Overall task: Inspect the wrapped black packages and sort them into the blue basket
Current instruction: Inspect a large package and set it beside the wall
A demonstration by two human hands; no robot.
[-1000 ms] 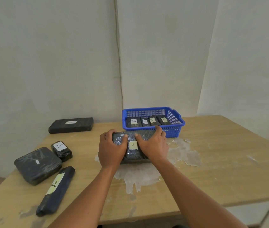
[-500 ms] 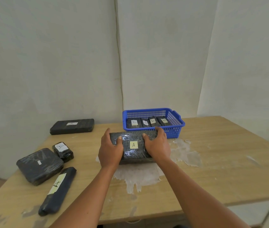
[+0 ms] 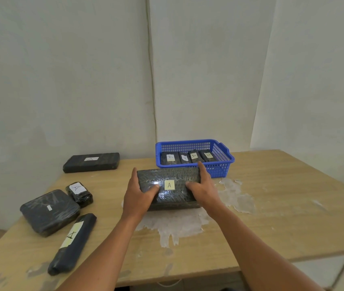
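A black wrapped package point(image 3: 168, 177) with a yellow "A" label sits at the middle of the table, its labelled face tilted toward me. My left hand point(image 3: 138, 198) grips its left end, thumb on the top face. My right hand point(image 3: 203, 191) grips the right end the same way. Just behind it stands the blue basket point(image 3: 222, 162), holding several labelled black packages point(image 3: 188, 158) side by side.
On the table's left lie a long flat black package point(image 3: 91, 162) by the wall, a small labelled bundle point(image 3: 80, 194), a wide flat package point(image 3: 49, 212) and a long rolled one point(image 3: 73, 243). White residue patches point(image 3: 173, 225) mark the wooden table point(image 3: 282, 206). Walls stand close behind.
Both hands have tipped the package up so its labelled face turns toward me, and slid out toward its ends.
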